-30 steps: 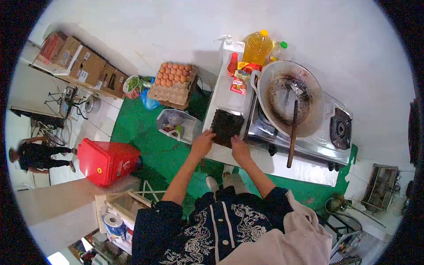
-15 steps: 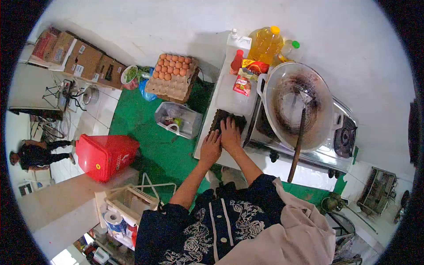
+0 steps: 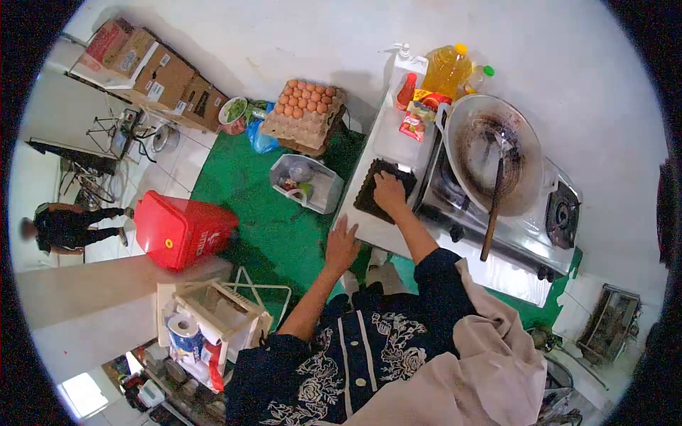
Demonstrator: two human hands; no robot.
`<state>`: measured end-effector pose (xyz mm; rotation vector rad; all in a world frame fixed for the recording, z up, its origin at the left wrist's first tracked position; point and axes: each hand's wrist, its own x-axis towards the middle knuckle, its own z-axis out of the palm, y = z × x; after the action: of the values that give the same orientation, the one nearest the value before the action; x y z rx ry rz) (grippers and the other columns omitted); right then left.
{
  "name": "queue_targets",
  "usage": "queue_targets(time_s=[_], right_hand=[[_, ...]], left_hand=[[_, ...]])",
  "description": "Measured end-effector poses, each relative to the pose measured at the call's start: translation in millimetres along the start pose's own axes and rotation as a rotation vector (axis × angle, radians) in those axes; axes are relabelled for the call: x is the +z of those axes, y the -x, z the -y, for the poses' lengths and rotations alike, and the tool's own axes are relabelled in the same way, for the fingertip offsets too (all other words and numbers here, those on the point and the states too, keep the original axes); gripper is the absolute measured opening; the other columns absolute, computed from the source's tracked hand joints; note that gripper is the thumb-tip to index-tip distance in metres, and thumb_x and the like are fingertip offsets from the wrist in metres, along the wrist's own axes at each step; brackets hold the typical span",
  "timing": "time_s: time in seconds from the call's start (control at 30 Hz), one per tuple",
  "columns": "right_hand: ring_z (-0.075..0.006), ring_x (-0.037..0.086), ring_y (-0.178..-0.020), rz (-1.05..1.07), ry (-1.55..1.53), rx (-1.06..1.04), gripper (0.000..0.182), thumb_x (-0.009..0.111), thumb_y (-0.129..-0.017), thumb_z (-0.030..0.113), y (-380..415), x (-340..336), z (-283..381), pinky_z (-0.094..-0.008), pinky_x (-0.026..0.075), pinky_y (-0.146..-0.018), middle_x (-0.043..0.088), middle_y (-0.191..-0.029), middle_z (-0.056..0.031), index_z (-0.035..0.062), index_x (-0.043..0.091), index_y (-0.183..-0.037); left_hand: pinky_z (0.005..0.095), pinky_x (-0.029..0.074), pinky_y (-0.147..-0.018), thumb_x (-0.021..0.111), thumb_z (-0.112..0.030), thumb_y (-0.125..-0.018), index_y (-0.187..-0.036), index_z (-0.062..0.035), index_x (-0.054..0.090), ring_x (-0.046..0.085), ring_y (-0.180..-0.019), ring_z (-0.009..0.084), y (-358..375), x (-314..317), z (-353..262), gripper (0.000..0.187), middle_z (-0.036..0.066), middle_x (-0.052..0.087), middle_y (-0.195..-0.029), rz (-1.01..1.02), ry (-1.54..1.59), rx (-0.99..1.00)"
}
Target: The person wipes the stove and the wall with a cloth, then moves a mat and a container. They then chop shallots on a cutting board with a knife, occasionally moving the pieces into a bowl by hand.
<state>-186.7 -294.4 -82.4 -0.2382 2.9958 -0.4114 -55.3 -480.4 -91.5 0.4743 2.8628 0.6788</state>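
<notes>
A dark brown cloth (image 3: 367,198) with a scalloped edge lies spread on the left end of the white counter (image 3: 384,239). On its upper part is my right hand (image 3: 389,192), fingers bent and pressed into the fabric. My left hand (image 3: 342,246) is off the cloth, by the counter's front left corner; its fingers are apart and hold nothing. Just beyond the cloth sits a clear plastic container (image 3: 398,145), with a red and yellow packet (image 3: 412,128) on top.
Right of the cloth, a large pan (image 3: 469,145) with a wooden-handled spatula (image 3: 491,220) rests on the gas stove (image 3: 522,245). Oil bottles (image 3: 450,71) stand behind. Leftward are an egg tray (image 3: 298,126), a grey bin (image 3: 327,181), a red bin (image 3: 181,227) and a person (image 3: 67,227).
My left hand has come off the cloth and moved down toward the counter edge. My right hand stays on the cloth, which now lies more spread out. The whole view has shifted.
</notes>
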Motion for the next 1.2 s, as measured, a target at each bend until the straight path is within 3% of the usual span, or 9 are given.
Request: queue_targets(time_s=[0.23,0.43,0.53,0.7,0.87,0.93,0.97,1.1,1.2], right_hand=[[-0.0349,0.055,-0.103,-0.172,-0.337,-0.313,0.031,0.056,-0.081,0.006,199,5,31,-0.0459,0.043,-0.09,0.06,-0.107,-0.0155,0.0039,0.058,-0.112],[-0.036,0.051,-0.11,0.211,-0.198,0.405,0.028,0.062,-0.077,0.014,434,118,-44,-0.0474,0.043,-0.092,0.059,-0.114,-0.0133,0.0103,0.066,-0.104],[-0.0353,0.057,-0.101,0.486,0.041,0.384,0.019,0.06,-0.08,0.021,539,197,-121,-0.0449,0.047,-0.088,0.064,-0.103,-0.0128,0.0119,0.069,-0.095],[-0.0339,0.062,-0.092,0.322,-0.373,0.76,0.021,0.06,-0.084,0.024,512,103,-118,-0.0414,0.05,-0.081,0.065,-0.104,-0.0139,0.01,0.068,-0.097],[-0.0339,0.063,-0.095,0.072,-0.561,0.582,0.029,0.061,-0.085,0.022,464,47,-121,-0.0418,0.05,-0.08,0.064,-0.105,-0.0182,0.0044,0.062,-0.108],[-0.0343,0.063,-0.095,0.149,-0.534,0.466,0.031,0.061,-0.085,0.022,453,37,-126,-0.042,0.05,-0.08,0.064,-0.103,-0.0194,0.0055,0.06,-0.111],[-0.0343,0.063,-0.094,0.164,-0.477,0.387,0.032,0.061,-0.085,0.022,455,30,-129,-0.0422,0.05,-0.08,0.064,-0.102,-0.0194,0.0056,0.06,-0.112],[-0.035,0.062,-0.091,0.301,-0.358,0.044,0.033,0.061,-0.084,0.02,491,59,-166,-0.0434,0.049,-0.079,0.065,-0.097,-0.0178,0.0053,0.059,-0.113],[-0.0348,0.062,-0.091,0.566,-0.183,-0.158,0.03,0.061,-0.083,0.018,537,89,-205,-0.0438,0.05,-0.078,0.065,-0.096,-0.0155,0.0088,0.06,-0.111]], left_hand=[[0.0435,0.039,-0.101,0.064,-0.026,-0.082,-0.129,-0.0069,0.049,0.041,-0.126,0.0393,142,32,67,0.053,0.023,0.035,-0.143,0.304,0.226,-0.421],[0.0461,0.042,-0.096,0.064,-0.038,-0.08,-0.121,-0.0069,0.057,0.051,-0.116,0.0363,261,123,164,0.052,0.022,0.052,-0.128,0.546,0.184,-0.307],[0.0466,0.044,-0.095,0.065,-0.044,-0.078,-0.119,-0.0091,0.06,0.055,-0.111,0.0355,283,147,184,0.054,0.021,0.058,-0.12,0.709,-0.121,0.004],[0.0465,0.044,-0.094,0.058,-0.039,-0.084,-0.112,-0.013,0.065,0.054,-0.112,0.0343,261,141,137,0.04,0.018,0.057,-0.123,0.533,0.046,-0.575],[0.0464,0.045,-0.092,0.055,-0.033,-0.086,-0.105,-0.0029,0.064,0.055,-0.109,0.0362,245,155,125,0.037,0.018,0.06,-0.116,0.426,-0.157,-0.077],[0.0454,0.046,-0.091,0.051,-0.028,-0.089,-0.103,-0.0033,0.065,0.057,-0.106,0.0344,244,146,88,0.031,0.016,0.061,-0.112,0.259,0.178,-0.381],[0.0446,0.046,-0.09,0.049,-0.025,-0.088,-0.103,-0.0039,0.064,0.057,-0.105,0.0339,252,158,85,0.03,0.016,0.062,-0.111,0.311,-0.306,-0.012],[0.0411,0.048,-0.09,0.055,-0.021,-0.081,-0.103,-0.0076,0.065,0.057,-0.107,0.0301,305,196,-6,0.027,0.014,0.063,-0.111,-0.135,0.372,-0.418],[0.0401,0.05,-0.083,0.055,-0.026,-0.085,-0.097,-0.0064,0.065,0.06,-0.099,0.0303,346,209,-81,0.025,0.011,0.065,-0.104,0.018,0.451,-0.64]])
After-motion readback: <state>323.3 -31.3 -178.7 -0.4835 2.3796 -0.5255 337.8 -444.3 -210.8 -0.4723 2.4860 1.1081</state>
